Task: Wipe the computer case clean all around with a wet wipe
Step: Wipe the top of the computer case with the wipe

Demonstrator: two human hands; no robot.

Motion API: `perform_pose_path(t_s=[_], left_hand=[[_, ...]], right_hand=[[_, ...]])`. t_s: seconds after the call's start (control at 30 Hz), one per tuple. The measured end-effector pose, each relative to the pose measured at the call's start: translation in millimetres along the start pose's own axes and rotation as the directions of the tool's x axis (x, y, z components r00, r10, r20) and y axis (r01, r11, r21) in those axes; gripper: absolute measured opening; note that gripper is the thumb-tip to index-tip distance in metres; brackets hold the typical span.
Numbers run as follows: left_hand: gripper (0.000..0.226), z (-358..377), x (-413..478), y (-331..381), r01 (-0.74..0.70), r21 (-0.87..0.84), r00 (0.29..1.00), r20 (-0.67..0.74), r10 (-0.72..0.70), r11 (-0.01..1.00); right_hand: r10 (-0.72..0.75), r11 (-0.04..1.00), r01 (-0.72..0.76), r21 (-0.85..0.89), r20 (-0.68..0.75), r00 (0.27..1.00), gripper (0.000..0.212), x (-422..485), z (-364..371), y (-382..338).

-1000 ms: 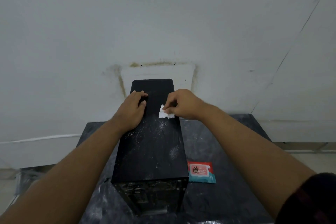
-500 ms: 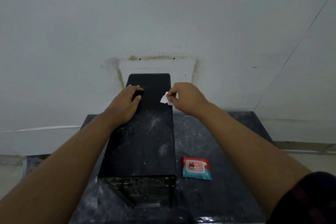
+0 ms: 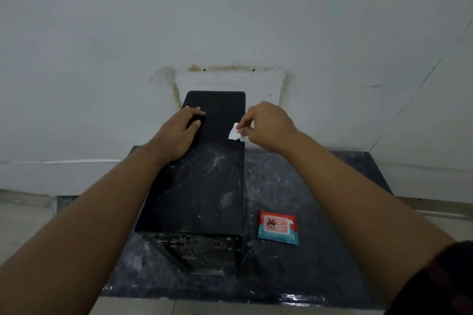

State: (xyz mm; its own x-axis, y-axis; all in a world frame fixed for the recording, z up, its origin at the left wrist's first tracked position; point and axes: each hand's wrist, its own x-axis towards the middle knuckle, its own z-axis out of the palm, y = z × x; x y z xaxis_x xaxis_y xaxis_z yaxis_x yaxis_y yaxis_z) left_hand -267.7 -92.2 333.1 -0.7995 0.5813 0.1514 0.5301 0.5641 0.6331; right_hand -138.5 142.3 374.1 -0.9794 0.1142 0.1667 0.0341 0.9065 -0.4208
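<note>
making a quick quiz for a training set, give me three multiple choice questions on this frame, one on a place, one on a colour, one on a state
1. Where does the wipe packet lie?
A. on top of the computer case
B. on the table, to the right of the case
C. on the floor

2. What colour is the computer case?
A. black
B. white
C. red

3. What is the right hand doing?
A. lying flat and empty
B. gripping the wipe packet
C. pinching the wet wipe

Answers:
1 B: the packet lies flat on the dark tabletop beside the case's right side.
2 A: the top panel is black, flecked with pale dust.
3 C: the fingertips pinch the white wipe at the right edge of the case's top.
</note>
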Motion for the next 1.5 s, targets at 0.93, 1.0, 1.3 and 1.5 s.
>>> perform_pose_path(t_s=[0.93, 1.0, 1.3, 1.5], left_hand=[[0.037, -2.1, -4.5, -6.8, -0.054, -0.141, 0.998, -0.02, 0.052, 0.988], [0.035, -3.1, -3.3, -8.6, -0.065, -0.176, 0.997, -0.044, 0.058, 0.982], [0.028, -13.4, -16.1, 4.2, -0.425, 0.029, 0.884, -0.201, 0.422, 0.905], [0.021, -9.2, -12.0, 11.0, -0.442, 0.075, 0.897, 0.016, 0.442, 0.894]], right_hand=[[0.013, 0.999, -0.013, 0.051, -0.016, 1.0, 0.009, -5.1, 28.5, -36.1], [-0.012, 0.998, 0.011, 0.059, 0.012, 1.0, 0.006, -3.2, 30.9, -40.6], [0.061, 0.962, 0.006, 0.273, -0.236, 0.97, 0.023, -4.8, 43.6, -50.1], [0.21, 0.946, -0.107, 0.307, -0.322, 0.923, 0.042, -9.6, 53.6, -47.1]])
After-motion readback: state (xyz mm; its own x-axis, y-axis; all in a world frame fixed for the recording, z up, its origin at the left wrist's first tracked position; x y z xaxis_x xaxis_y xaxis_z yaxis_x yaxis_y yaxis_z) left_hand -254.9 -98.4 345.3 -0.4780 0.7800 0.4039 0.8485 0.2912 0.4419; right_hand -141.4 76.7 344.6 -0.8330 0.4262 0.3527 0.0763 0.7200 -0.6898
